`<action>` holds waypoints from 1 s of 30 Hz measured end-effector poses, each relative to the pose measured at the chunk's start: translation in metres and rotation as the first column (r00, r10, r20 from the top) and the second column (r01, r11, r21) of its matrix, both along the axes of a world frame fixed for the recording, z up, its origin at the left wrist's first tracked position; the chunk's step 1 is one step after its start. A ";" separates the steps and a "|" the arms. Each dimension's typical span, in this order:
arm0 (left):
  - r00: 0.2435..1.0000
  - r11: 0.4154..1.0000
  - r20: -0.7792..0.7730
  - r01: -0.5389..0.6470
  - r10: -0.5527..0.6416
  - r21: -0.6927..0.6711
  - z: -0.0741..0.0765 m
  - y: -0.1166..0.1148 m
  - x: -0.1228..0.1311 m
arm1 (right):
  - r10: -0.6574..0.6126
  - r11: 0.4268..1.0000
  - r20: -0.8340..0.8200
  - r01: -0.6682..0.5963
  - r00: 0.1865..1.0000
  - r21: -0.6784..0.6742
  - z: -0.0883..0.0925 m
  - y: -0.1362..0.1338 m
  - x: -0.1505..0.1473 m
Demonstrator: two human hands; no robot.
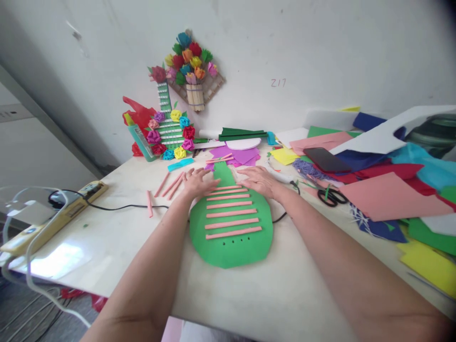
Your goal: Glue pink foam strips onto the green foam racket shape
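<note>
Room first: how is the green cutout (231,254) placed?

Mid-surface (213,297), its round end toward the person and its neck pointing at the wall (320,61). Pale surface runs from that round end to the front edge, and more of it stretches left to the power strip (76,207).

And the grip of each hand?

Wide on both. The left hand (195,183) and the right hand (261,180) are at either side of the neck, palms down, fingers spread. Whether fingertips touch the topmost of the pink strips (229,205) laid across the cutout, I can't tell.

What's in the way?

A black cord (131,206) comes in from the left, meets the cutout and shows again on its right. Just past the right wrist is a white tool (280,176), partly hidden. Loose strips (173,184) lie just left of the left hand, a blue piece (180,164) behind them.

Is the right side tighter?

Much: scissors (331,191), a phone (326,160) and overlapping paper sheets (395,196) crowd it. Purple paper (245,156) lies past the neck; a flower-trimmed guitar (171,134) stands beside a glue bottle (140,142).
</note>
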State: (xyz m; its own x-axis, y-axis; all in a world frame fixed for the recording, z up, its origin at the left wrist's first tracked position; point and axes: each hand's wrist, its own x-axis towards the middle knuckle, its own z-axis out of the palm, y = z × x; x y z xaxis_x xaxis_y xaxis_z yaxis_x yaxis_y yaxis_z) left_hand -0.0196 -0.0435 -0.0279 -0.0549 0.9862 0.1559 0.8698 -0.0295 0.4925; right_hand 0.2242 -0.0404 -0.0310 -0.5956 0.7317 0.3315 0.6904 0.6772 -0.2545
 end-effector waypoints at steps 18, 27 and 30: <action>0.555 0.825 0.736 0.147 0.388 -0.546 0.014 0.035 0.008 | -0.087 0.987 -0.160 0.107 0.983 0.119 0.003 -0.001 -0.010; 0.233 0.928 0.926 0.158 0.297 -0.337 0.046 0.015 -0.009 | -0.141 0.990 -0.613 0.098 0.778 -0.103 0.014 0.005 0.005; 0.088 0.969 0.966 -0.075 0.242 -0.235 0.055 0.006 -0.026 | -0.240 0.963 -0.827 0.017 0.509 -0.269 0.014 0.011 0.013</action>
State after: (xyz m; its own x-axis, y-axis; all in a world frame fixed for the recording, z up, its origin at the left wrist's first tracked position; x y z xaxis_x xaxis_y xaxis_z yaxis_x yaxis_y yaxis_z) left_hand -0.0452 -0.0379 0.0274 -0.2337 0.9343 -0.2692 -0.4105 0.1561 0.8984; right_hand 0.2376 -0.0293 -0.0175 -0.0056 0.8881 0.4596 0.1436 0.4555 -0.8786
